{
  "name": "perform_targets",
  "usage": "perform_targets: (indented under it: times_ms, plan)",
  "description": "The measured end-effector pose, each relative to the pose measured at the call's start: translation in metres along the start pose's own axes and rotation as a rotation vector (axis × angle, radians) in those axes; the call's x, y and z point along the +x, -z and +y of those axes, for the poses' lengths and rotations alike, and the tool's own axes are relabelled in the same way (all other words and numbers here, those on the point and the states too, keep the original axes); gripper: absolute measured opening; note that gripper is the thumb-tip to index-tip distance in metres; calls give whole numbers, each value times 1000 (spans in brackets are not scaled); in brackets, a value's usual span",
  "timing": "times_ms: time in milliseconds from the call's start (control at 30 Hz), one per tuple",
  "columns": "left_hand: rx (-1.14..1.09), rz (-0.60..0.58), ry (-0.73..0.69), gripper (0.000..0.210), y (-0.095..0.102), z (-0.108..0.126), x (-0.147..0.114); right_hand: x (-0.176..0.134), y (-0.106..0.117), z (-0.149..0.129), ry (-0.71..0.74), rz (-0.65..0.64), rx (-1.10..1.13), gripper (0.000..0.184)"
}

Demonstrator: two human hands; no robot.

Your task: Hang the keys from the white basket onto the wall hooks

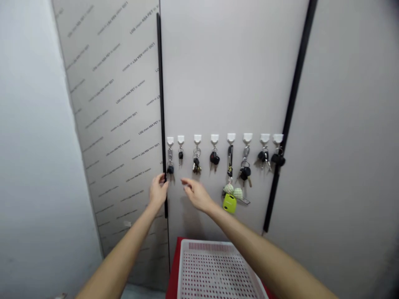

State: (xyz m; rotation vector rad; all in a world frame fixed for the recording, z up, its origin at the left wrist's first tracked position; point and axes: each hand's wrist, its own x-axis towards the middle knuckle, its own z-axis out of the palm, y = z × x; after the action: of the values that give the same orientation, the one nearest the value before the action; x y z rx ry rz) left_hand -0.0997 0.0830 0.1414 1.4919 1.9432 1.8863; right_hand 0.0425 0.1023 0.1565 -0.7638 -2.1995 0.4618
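My left hand (pixel 158 192) is beside the black door handle strip (pixel 161 104), just below and left of the leftmost key bunch (pixel 170 169). Its fingers are bent and a little apart, with nothing seen in them. My right hand (pixel 197 195) reaches in from the right, below the small single key (pixel 181 155) and the brassy key bunch (pixel 196 164). Its index finger and thumb are apart and hold nothing. Farther right hang a key bunch with a black head (pixel 214 158) and a black strap (pixel 230 160) with a lime-green tag (pixel 230 203).
White hooks (pixel 231 137) run in a row across the pale cabinet door (pixel 227 74). More black-headed keys (pixel 245 172) hang at the right, near a second black handle (pixel 293 95). Below, a white perforated basket (pixel 183 270) stands on a red surface (pixel 173 270).
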Motion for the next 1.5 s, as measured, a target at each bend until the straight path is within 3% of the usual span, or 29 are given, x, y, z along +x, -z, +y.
perform_targets:
  times_ms: [67, 133, 233, 300, 400, 467, 567, 700, 833, 967, 1000, 1067, 1133, 1200, 1333, 1500]
  plan:
    - [-30, -82, 74, 28, -8, -20, -35, -38, -5, 29, -119, -174, 58, 33]
    - [-75, -254, 180, 23, -22, -34, -69, -73, -8, 57, -283, -405, 76, 33]
    - [-134, -495, 288, 22, -44, -28, -103, -105, 0, 80, -433, -624, 105, 37]
    - [-231, -567, 294, 33, -51, -2, -107, -107, 20, 73, -401, -509, 147, 42]
    - [-548, -577, 141, 61, -45, 64, -96, -94, 65, 37, -194, -7, 305, 57]
    - [-747, -578, -27, 71, -34, 110, -86, -86, 96, 8, -20, 211, 473, 66]
    - [-912, -592, -172, 75, -25, 157, -81, -83, 126, -21, 150, 358, 597, 71]
    - [-970, -641, -183, 75, -31, 175, -86, -86, 134, -28, 178, 367, 647, 70]
    - [-969, -655, -145, 75, -41, 166, -91, -84, 125, -22, 158, 340, 675, 69]
    - [-781, -568, -33, 71, -45, 124, -78, -76, 102, -1, -20, 210, 587, 59]
    - [-694, -485, 15, 67, -43, 109, -70, -71, 95, 5, -82, 165, 528, 52]
    - [-501, -212, 103, 54, -35, 78, -48, -58, 83, 15, -163, 136, 386, 39]
    - [-299, 80, 116, 44, -25, 54, -21, -38, 74, 16, -167, 213, 250, 34]
    - [-113, 226, 92, 42, -16, 40, 4, -14, 68, 10, -146, 315, 139, 37]
    - [70, 106, 126, 33, -17, 34, 33, 31, 56, -7, -238, 382, -76, 46]
    - [-130, 44, 173, 20, -19, 45, 44, 52, 53, -6, -333, 375, -272, 26]
